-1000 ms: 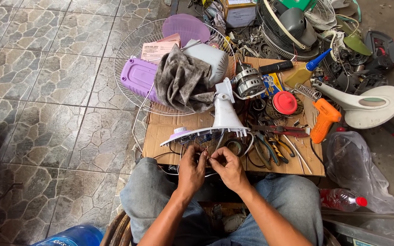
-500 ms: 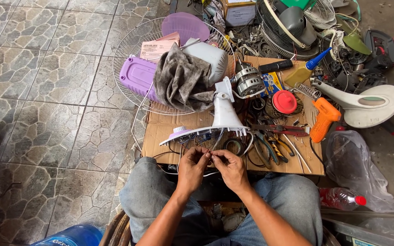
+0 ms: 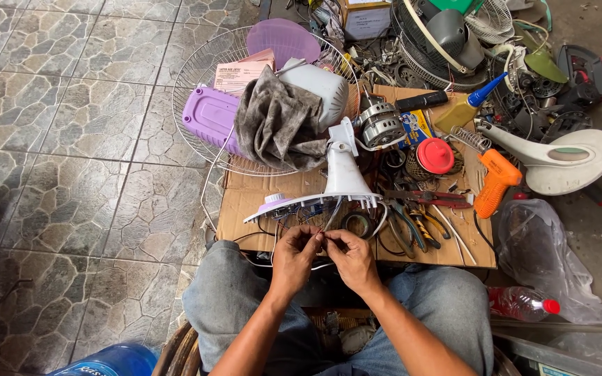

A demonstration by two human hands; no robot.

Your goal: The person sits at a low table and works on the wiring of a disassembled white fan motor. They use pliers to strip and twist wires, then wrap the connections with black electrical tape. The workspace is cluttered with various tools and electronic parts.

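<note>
My left hand (image 3: 294, 255) and my right hand (image 3: 348, 257) meet fingertip to fingertip above my lap, pinching thin wires (image 3: 320, 233) between them. The wires run up into a white fan neck housing (image 3: 343, 177) that lies tipped over on a cardboard sheet (image 3: 245, 205), its underside with a circuit board facing me. A fan motor (image 3: 379, 125) sits just behind the housing. My knees in grey trousers frame both hands.
A wire fan guard (image 3: 203, 63) holds a purple plastic cover (image 3: 210, 118), a grey rag (image 3: 276, 125) and a white shell. Pliers (image 3: 412, 223), a red-handled tool, an orange glue gun (image 3: 492, 182), a red lid, an oil bottle (image 3: 465, 108) and a white fan base (image 3: 566, 160) crowd the right.
Both hands have stayed together at the wires, with only small finger movements. Nothing else has shifted.
</note>
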